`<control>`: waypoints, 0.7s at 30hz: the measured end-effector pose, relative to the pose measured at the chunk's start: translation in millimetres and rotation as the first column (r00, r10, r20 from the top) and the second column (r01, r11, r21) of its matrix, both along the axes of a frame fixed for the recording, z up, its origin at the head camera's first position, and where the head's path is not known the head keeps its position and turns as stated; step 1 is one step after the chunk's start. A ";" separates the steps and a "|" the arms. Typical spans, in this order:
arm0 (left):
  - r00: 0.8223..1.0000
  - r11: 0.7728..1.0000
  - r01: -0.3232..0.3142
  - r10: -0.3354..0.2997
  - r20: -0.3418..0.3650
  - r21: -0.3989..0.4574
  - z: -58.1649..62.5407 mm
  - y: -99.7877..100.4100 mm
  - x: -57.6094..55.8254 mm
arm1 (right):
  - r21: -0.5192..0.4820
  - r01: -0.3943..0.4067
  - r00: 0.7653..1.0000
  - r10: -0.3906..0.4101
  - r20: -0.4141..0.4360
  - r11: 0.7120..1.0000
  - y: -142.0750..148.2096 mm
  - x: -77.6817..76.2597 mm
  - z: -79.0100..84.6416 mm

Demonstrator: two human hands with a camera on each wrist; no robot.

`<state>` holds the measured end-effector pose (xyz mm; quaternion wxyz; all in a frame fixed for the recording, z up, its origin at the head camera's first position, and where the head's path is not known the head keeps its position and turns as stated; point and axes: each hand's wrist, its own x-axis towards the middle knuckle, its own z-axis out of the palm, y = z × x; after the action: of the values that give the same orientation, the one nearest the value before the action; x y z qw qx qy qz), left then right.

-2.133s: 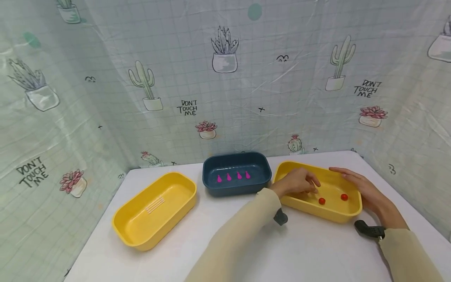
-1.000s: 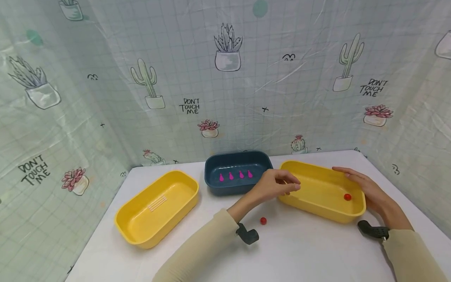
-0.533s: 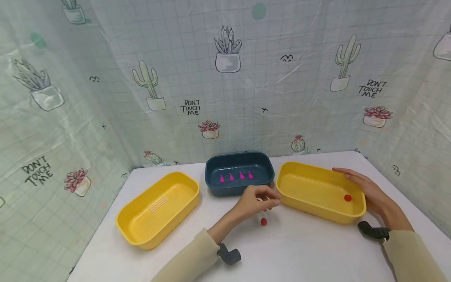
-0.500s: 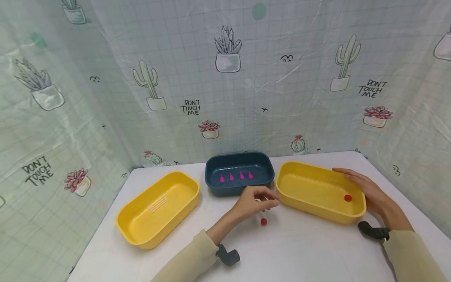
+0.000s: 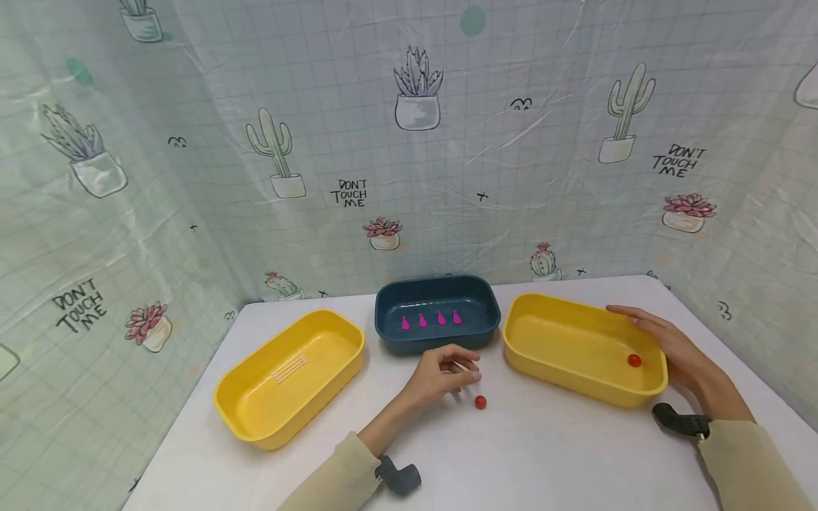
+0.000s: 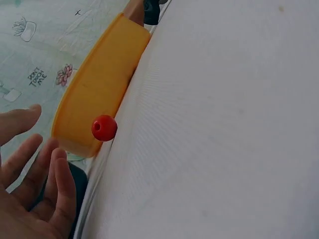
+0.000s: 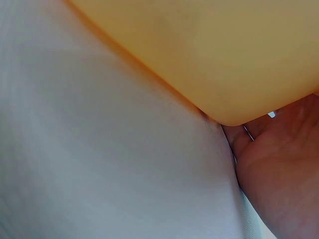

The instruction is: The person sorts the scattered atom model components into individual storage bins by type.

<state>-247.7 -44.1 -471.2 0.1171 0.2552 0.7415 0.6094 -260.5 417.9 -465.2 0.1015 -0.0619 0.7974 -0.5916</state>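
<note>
My left hand [image 5: 441, 372] hovers over the table just left of a red bead [image 5: 481, 402], fingers loosely bent and apart. In the left wrist view the bead [image 6: 104, 128] shows its hole, and the gap between thumb and fingers [image 6: 66, 186] holds nothing. My right hand [image 5: 677, 348] rests against the right end of the right yellow box [image 5: 575, 380], fingers stretched along its outer wall. Another red bead [image 5: 634, 360] lies inside that box near this end. The right wrist view shows the palm [image 7: 284, 159] beside the box wall [image 7: 224, 64].
A dark blue box [image 5: 437, 345] with several pink pear-shaped pieces [image 5: 422, 320] stands at the back middle. The left yellow box [image 5: 319, 394] holds several thin pale sticks [image 5: 290, 369]. Behind the white table [image 5: 543, 454] hangs a cactus-print curtain [image 5: 332, 106].
My left hand has come out of the right yellow box and drawn back left. That box showed two beads before, now one; a bead is visible on the table. The right hand stays.
</note>
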 end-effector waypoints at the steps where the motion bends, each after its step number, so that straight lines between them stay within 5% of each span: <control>1: 1.000 1.000 0.000 0.000 0.001 -0.008 -1.2 -0.3 0.0 | 0.000 0.000 1.000 0.000 -0.001 1.000 0.2 -0.2 0.2; 10: 0.999 0.998 0.032 -0.034 -0.032 -0.059 -10.4 -0.6 0.1 | -0.010 0.006 1.000 -0.006 0.001 1.000 0.4 0.6 -1.0; 21: 0.980 0.981 0.056 -0.090 -0.180 -0.188 -16.0 -0.4 -2.9 | 0.000 0.018 1.000 -0.018 0.003 1.000 0.3 -0.5 -0.7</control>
<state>-250.7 -44.5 -487.2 0.0920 0.3269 0.7917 0.5078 -261.0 418.2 -465.9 0.0974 -0.0541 0.7977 -0.5926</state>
